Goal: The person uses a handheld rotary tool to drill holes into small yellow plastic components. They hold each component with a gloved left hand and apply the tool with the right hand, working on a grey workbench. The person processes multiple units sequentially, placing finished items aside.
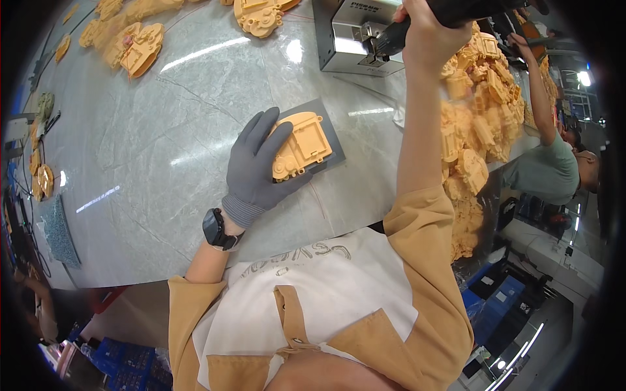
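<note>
My left hand [257, 169], in a grey knitted glove, spreads its thumb and fingers around a yellow-orange plastic housing [306, 144] and grips it. The housing lies flat with its ribbed, recessed side up on a dark grey square pad [334, 144]. Out at the upper right, my bare right hand [430, 39] is wrapped around a black electric screwdriver [395, 38]. The tool's tip points at the front of a silver-grey metal box [339, 60] that looks like a screw feeder. The tip itself is hard to make out there.
A tall heap of yellow-orange plastic parts [479, 117] stands along the table's right side. More housings [140, 49] lie at the far left, and another [257, 16] at the back. A bluish textured pad [60, 231] rests at the left edge. Another person [541, 166] works at the right.
</note>
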Demonstrator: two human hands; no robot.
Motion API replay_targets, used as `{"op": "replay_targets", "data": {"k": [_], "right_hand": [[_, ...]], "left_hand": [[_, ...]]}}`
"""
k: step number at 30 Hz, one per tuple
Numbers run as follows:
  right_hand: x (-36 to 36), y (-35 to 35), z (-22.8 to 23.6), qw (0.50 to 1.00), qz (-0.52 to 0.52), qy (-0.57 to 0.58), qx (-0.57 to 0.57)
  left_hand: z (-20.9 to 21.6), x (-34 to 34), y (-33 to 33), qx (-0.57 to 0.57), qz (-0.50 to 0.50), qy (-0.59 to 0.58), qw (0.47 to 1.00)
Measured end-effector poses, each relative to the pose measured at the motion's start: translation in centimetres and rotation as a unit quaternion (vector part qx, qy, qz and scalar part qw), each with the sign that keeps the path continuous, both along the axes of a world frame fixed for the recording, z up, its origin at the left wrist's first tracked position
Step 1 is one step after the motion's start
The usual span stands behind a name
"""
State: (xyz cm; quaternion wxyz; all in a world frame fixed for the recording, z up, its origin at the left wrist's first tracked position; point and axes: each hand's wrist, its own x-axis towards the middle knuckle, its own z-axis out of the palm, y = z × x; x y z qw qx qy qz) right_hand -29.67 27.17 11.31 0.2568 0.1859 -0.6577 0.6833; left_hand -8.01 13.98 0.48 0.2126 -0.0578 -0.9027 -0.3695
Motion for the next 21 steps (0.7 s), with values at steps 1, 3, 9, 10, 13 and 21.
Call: {"op": "replay_targets", "data": {"k": [1,3,9,10,13,21], "right_hand": [[0.1,0.3,0.2,1.0,0.011,-0.001,0.01],[-0.3,1.6,0.2,0.998,0.046,-0.001,0.03],[10.9,3.2,0.3,0.962,0.244,-0.02,-0.118],[12.2,3.1,0.6,0.954,0.278,0.007,-0.109],[14.8,2.5,0.5,0.959,0.268,-0.035,-0.086],[15.1,2.3,-0.6,0.968,0.242,-0.06,-0.016]], "left_hand": [[0.0,-0.1,0.0,0.007,-0.007,0.003,1.0],[-0.2,-0.3,0.0,0.023,-0.023,0.011,0.999],[-0.9,0.1,-0.6,0.073,-0.032,0.027,0.996],[-1.1,0.1,-0.7,0.064,-0.03,0.022,0.997],[-0.9,0.5,-0.9,0.043,-0.029,-0.007,0.999],[-1.0,0.9,-1.0,0.029,-0.011,-0.02,0.999]]}}
